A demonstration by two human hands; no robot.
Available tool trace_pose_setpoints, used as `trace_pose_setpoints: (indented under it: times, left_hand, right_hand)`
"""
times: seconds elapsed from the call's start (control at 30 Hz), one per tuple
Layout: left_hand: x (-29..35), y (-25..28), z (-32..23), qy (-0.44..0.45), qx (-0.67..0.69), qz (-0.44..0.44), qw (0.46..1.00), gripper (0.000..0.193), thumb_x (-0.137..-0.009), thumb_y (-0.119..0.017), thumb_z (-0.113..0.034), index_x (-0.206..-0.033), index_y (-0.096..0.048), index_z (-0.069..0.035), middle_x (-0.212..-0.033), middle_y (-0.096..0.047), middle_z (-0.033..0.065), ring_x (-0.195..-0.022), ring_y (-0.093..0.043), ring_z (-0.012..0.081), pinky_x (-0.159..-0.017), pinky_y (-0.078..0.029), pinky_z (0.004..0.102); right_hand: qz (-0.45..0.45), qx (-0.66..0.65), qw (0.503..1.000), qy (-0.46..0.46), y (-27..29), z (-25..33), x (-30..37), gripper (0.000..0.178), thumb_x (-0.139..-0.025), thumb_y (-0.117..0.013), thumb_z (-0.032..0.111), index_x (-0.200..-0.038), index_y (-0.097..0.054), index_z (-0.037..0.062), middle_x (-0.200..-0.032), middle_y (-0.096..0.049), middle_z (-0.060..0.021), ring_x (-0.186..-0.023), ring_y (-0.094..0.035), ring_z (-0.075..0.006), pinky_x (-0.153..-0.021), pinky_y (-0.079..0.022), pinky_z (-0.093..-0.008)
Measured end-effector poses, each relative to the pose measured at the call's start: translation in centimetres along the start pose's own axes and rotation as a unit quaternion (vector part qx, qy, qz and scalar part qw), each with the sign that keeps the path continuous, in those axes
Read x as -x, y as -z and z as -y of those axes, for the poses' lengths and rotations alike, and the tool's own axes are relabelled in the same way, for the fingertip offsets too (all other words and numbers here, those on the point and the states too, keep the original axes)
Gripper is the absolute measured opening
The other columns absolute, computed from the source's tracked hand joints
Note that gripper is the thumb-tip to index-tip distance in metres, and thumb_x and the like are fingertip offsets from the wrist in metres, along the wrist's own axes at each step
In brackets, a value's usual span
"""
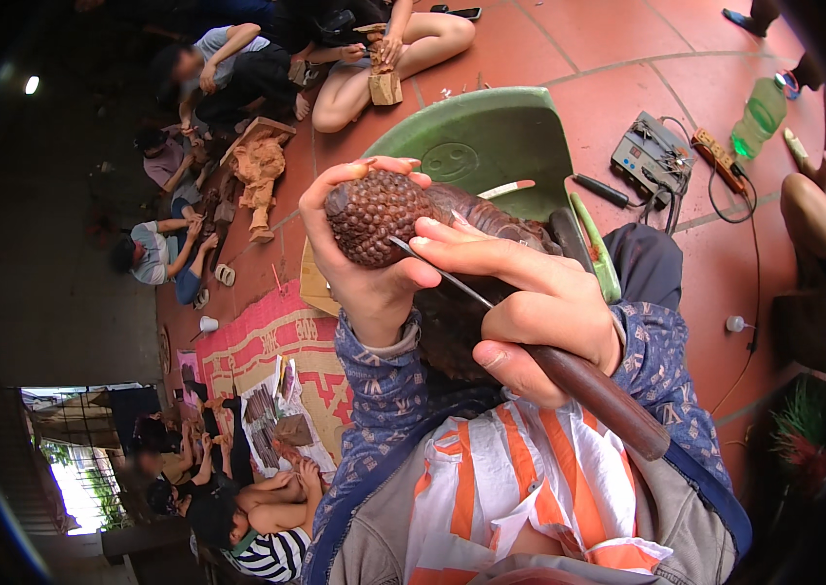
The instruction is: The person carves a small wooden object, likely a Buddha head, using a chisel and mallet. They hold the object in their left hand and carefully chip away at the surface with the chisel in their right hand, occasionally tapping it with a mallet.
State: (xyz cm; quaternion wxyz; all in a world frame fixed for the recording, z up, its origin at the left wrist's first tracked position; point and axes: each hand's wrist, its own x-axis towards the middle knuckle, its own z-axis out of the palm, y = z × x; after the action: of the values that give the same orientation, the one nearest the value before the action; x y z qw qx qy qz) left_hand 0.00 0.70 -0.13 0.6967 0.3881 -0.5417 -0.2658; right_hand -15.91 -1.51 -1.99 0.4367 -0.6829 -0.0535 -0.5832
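A dark brown wood carving lies in front of me, its rounded head covered in small knobs. My left hand is wrapped round that head from the left, with fingertips over its far side. My right hand grips a carving tool with a long dark wooden handle. The tool's thin metal blade points up and left, and its tip meets or nearly meets the knobbed surface. My right fingertips rest by the carving's neck. The carving's lower part is partly hidden behind my right hand.
A green plastic chair stands beyond the carving. On the tiled floor at right are a grey control box with cables, a power strip and a green bottle. A patterned mat with tools lies left. Several people work nearby.
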Motion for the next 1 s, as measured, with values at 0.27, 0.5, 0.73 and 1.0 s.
trace_pose_setpoints:
  times: [0.27,0.5,0.73,1.0]
  left_hand:
    - [0.2,0.1,-0.2,-0.007,-0.026,-0.002,1.000,0.094,-0.049,-0.088,-0.041,-0.122,-0.039,-0.005,-0.110,-0.056,0.0161,-0.098,-0.060,0.0246,-0.083,-0.051,0.0337]
    - [0.1,0.1,-0.3,-0.011,-0.036,-0.001,0.999,0.093,-0.049,-0.088,-0.040,-0.121,-0.039,-0.005,-0.108,-0.056,0.0157,-0.098,-0.060,0.0241,-0.083,-0.051,0.0339]
    - [0.2,0.1,-0.3,-0.005,-0.030,-0.010,0.999,0.093,-0.049,-0.088,-0.038,-0.121,-0.039,-0.005,-0.109,-0.056,0.0156,-0.098,-0.059,0.0235,-0.084,-0.050,0.0341]
    - [0.1,0.0,-0.1,-0.030,-0.047,0.004,0.998,0.088,-0.054,-0.089,-0.030,-0.122,-0.039,-0.005,-0.109,-0.056,0.0155,-0.097,-0.059,0.0223,-0.085,-0.050,0.0337]
  right_hand:
    - [0.023,-0.023,0.999,-0.018,0.7,0.4,-0.7,0.014,-0.075,-0.059,0.007,-0.069,-0.051,-0.0031,-0.114,-0.052,-0.0413,-0.114,-0.051,-0.0527,-0.100,-0.038,-0.0547]
    - [0.016,-0.036,0.998,0.039,1.4,-1.1,-1.0,0.011,-0.074,-0.063,0.002,-0.069,-0.054,-0.0019,-0.111,-0.058,-0.0308,-0.102,-0.062,-0.0419,-0.091,-0.049,-0.0432]
    - [0.017,-0.056,0.998,-0.028,1.0,-0.1,-0.9,0.015,-0.075,-0.058,0.009,-0.066,-0.050,-0.0011,-0.113,-0.054,-0.0397,-0.114,-0.054,-0.0494,-0.102,-0.033,-0.0574]
    - [0.149,-0.030,0.987,0.050,4.0,-2.2,-2.7,0.024,-0.082,-0.057,0.012,-0.062,-0.048,0.0020,-0.114,-0.056,-0.0363,-0.118,-0.050,-0.0495,-0.108,-0.019,-0.0598]
